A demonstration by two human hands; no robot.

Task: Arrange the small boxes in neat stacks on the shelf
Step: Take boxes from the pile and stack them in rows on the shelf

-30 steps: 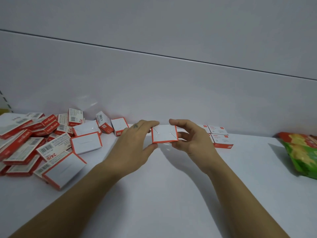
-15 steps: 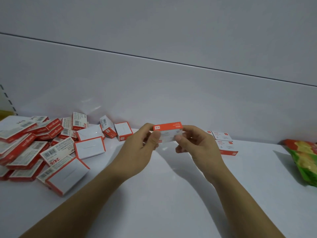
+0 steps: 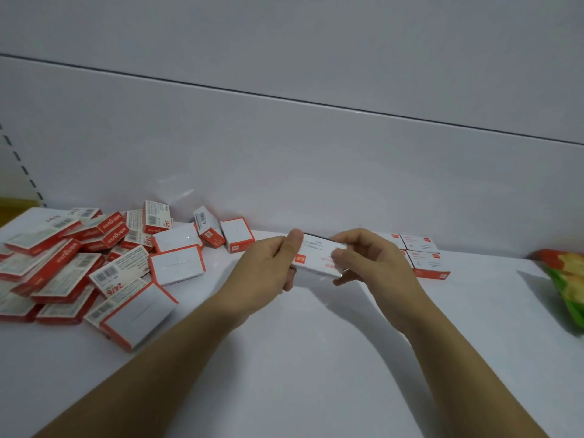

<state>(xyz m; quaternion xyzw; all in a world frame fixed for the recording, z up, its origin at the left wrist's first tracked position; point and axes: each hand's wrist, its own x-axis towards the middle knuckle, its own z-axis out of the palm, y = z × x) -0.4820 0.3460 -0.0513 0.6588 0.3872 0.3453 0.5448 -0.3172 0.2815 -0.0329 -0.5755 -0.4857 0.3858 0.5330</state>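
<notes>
I hold one small white-and-red box (image 3: 316, 257) between both hands, a little above the white shelf (image 3: 300, 358). My left hand (image 3: 268, 270) pinches its left end with the thumb on top. My right hand (image 3: 369, 263) grips its right end with curled fingers. The box lies flat with its white printed face up. A loose heap of the same red-and-white boxes (image 3: 88, 267) sprawls at the left. Behind my right hand a few boxes (image 3: 423, 257) lie neatly side by side against the back wall.
A green and red snack bag (image 3: 565, 282) lies at the right edge of the shelf. The white back panel (image 3: 316, 172) rises just behind the boxes. A slotted shelf upright (image 3: 22, 169) runs along the far left.
Both hands have turned the box: first its white face was tilted toward me, then its red edge showed on top, and now its printed white face is up.
</notes>
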